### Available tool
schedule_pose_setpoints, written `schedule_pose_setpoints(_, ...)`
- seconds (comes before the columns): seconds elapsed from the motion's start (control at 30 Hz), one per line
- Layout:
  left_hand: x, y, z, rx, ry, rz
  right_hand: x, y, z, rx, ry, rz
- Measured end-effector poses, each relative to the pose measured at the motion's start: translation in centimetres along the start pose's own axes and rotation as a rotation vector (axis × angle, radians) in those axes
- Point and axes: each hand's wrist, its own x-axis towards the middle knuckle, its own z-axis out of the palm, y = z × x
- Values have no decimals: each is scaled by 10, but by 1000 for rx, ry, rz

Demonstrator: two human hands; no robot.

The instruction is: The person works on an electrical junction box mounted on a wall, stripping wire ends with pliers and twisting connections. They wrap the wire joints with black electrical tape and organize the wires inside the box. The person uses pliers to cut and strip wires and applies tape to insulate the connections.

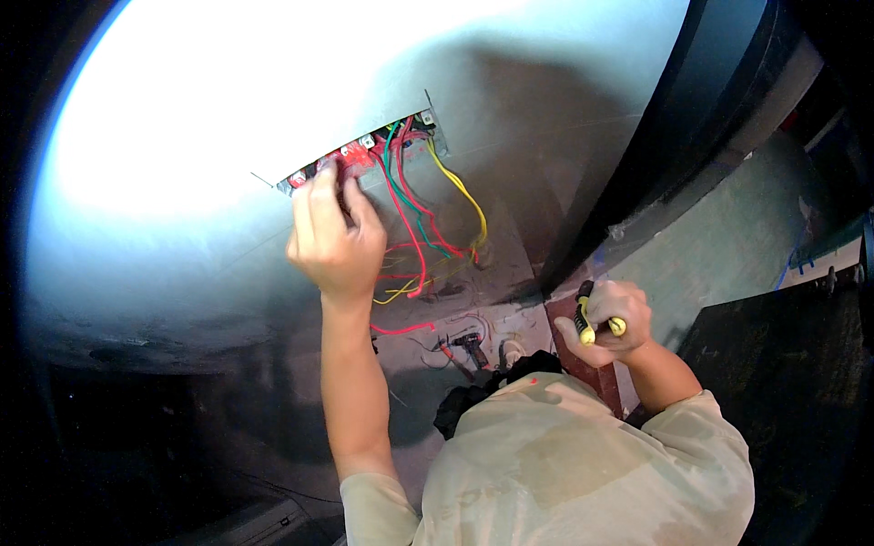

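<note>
My left hand (339, 232) is raised to a long electrical wall box (442, 138), its bent fingertips at the red inside of the box's left part. Whatever those fingers pinch is hidden behind them. From the box's right end hang red wires (407, 196), green wires (418, 214) and yellow wires (467, 194), loose against the wall. Lower down on the right, apart from the wall box, my right hand (621, 314) is closed around pliers (584, 326) with yellow and black handles. The jaws of the pliers are mostly covered by the hand.
On the floor below lie a drill (471, 349) and loose wire pieces, among them a red one (405, 328). A dark door frame (665, 136) rises to the right of the box. A dark panel (774, 391) stands at the far right.
</note>
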Motion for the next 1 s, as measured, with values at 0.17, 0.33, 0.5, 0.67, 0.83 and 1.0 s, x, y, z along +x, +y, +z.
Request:
schedule_pose_setpoints(0.17,7,3,9,69,-77,12,2,-3,4,27,9,17)
schedule_pose_setpoints(0.33,14,-2,12,116,-68,78,1,-1,4,-16,20,-10)
schedule_pose_setpoints(0.5,6,6,-5,-248,-267,26,-8,0,3,8,29,32)
schedule_pose_setpoints(0.67,29,58,-23,-397,-433,8,-14,7,6,23,44,57)
schedule_pose_setpoints(0.83,32,72,-10,-281,-419,-72,-13,4,10,82,73,55)
schedule_pose_setpoints(1.0,9,74,10,-243,-403,-139,-23,2,6,40,23,83)
